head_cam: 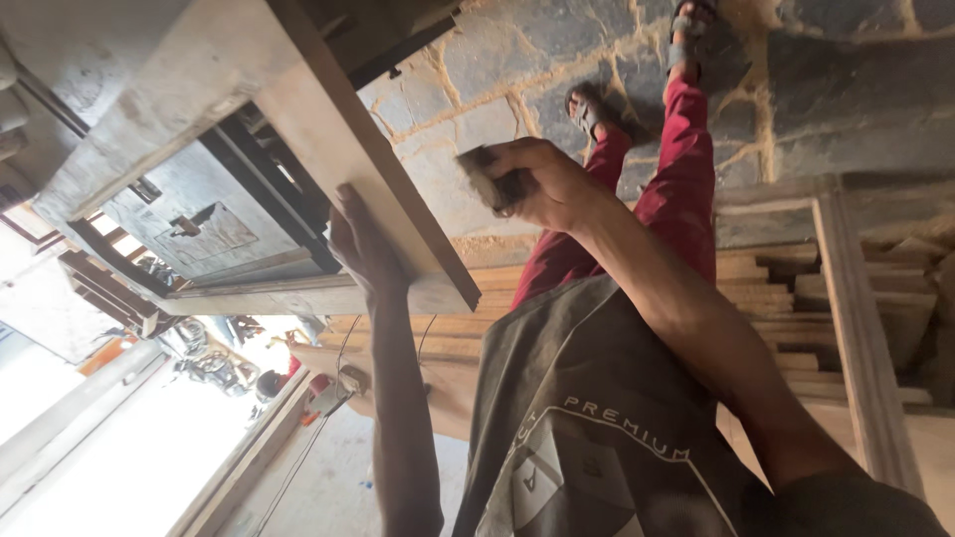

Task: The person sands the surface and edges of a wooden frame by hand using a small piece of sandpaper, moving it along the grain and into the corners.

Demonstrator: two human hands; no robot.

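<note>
My left hand (363,244) lies flat with its fingers spread on the face of a long pale wooden board (328,129), close to its lower end. The board slants across the upper left of the view. My right hand (532,179) is shut on a small dark block, perhaps a sanding pad (487,179), held just off the board's right edge above the stone floor. My red trousers and sandalled feet (686,40) show beyond the hands.
A dark metal machine frame (229,209) sits under the board. Stacked timber planks (796,298) and a wooden frame (856,328) stand at the right. The floor is grey stone slabs (846,89). A bright open doorway (119,447) and a thin cable (328,398) are at lower left.
</note>
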